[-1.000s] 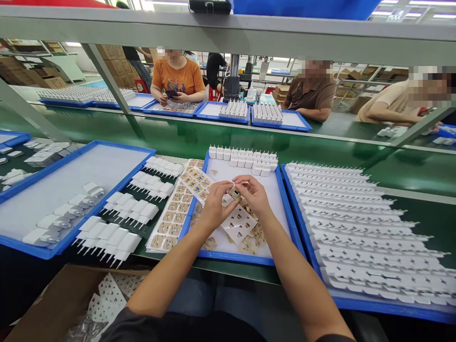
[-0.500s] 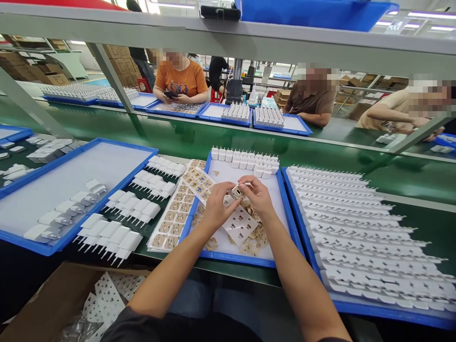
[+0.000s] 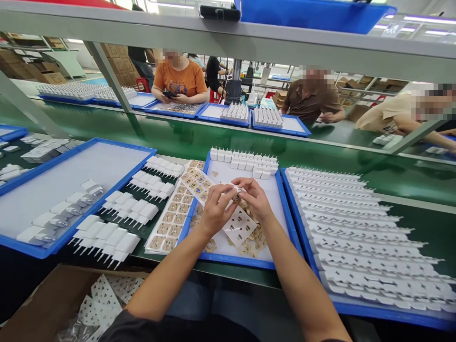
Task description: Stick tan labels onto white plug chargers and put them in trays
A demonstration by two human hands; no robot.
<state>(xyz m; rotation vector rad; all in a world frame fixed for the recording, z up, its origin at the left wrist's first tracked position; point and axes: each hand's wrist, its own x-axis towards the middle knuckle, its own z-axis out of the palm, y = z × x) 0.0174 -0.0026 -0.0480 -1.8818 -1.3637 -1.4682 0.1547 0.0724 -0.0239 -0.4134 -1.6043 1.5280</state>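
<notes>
A white charger (image 3: 237,194) is pinched between left hand (image 3: 215,207) and right hand (image 3: 255,198), fingers curled nearly closed, its long axis obscured.

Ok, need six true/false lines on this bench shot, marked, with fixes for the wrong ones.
1. The left hand and right hand both hold one small item. True.
2. The hands are off to the left of the middle blue tray. False: they are above it.
3. A white sheet with small dark rectangles lies in that tray. True.
4. The cardboard box at lower left holds plugs. False: white perforated sheets show in it.
5. The person in orange across the bench holds a dark handheld device. True.
6. The white plugs just left of the middle tray stand pins up. False: they lie down, pins toward the near side.
</notes>
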